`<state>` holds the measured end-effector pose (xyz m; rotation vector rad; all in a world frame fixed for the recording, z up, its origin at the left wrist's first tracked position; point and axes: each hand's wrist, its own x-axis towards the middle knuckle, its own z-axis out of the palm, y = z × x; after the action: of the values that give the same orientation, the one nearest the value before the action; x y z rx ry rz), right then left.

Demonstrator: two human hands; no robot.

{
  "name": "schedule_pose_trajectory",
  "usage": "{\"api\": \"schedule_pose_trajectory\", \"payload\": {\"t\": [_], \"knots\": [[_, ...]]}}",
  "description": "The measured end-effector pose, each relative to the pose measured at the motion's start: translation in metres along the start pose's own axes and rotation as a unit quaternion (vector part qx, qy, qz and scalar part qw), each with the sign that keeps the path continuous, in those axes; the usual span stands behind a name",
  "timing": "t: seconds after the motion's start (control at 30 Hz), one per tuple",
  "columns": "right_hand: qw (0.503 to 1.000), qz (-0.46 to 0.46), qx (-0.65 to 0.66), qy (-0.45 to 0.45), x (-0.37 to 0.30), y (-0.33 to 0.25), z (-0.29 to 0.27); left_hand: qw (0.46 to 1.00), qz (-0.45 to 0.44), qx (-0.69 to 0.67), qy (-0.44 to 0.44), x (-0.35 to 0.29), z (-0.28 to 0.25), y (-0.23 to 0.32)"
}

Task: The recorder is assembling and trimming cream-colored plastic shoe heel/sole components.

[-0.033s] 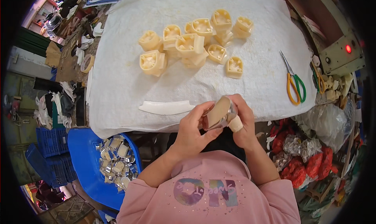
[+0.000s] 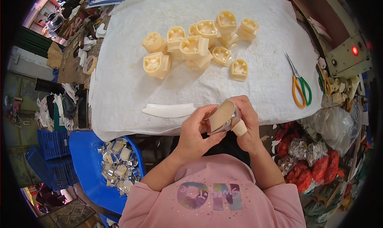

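Both my hands hold a block-shaped shoe heel (image 2: pixel 222 115) with a shiny silver side and a flat beige face, just off the front edge of the table. My left hand (image 2: pixel 193 134) grips it from the left, thumb underneath. My right hand (image 2: pixel 250 124) closes around its right side, and a beige wrap (image 2: pixel 239 128) covers that thumb. Part of the heel is hidden behind my fingers. A curved white strip (image 2: pixel 169 110) lies on the cloth just beyond my left hand. Farther back stand several cream-coloured heels (image 2: pixel 194 47), some stacked on others.
White cloth (image 2: pixel 119 96) covers the table. Scissors (image 2: pixel 298 84) with orange and green handles lie at the right. A blue tub (image 2: pixel 85 156) at lower left holds several silver heels (image 2: pixel 121 164). A control box (image 2: pixel 347 56) with a lit red lamp stands at the right edge.
The heel has turned very slightly in my hands, its beige face a little more toward view. My grip is the same.
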<state>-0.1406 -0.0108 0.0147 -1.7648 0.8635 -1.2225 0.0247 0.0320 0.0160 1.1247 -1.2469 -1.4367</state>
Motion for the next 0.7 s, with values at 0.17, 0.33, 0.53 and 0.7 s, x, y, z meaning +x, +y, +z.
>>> {"api": "schedule_pose_trajectory", "payload": {"t": [0.17, 0.33, 0.53, 0.7], "knots": [[0.990, 0.085, 0.109, -0.043, 0.005, -0.001, 0.004, 0.989, 0.121, 0.022, 0.081, 0.002, -0.009, 0.014], [0.895, 0.295, 0.313, -0.116, 0.017, 0.018, -0.015, 0.948, 0.183, 0.259, 0.040, 0.003, -0.022, 0.034], [0.939, 0.198, 0.232, -0.161, 0.018, 0.006, -0.015, 0.939, 0.198, 0.282, 0.022, -0.003, -0.024, 0.038], [0.986, 0.099, 0.025, -0.131, 0.013, -0.004, -0.009, 0.934, 0.210, 0.288, 0.033, 0.002, -0.019, 0.033]]}}
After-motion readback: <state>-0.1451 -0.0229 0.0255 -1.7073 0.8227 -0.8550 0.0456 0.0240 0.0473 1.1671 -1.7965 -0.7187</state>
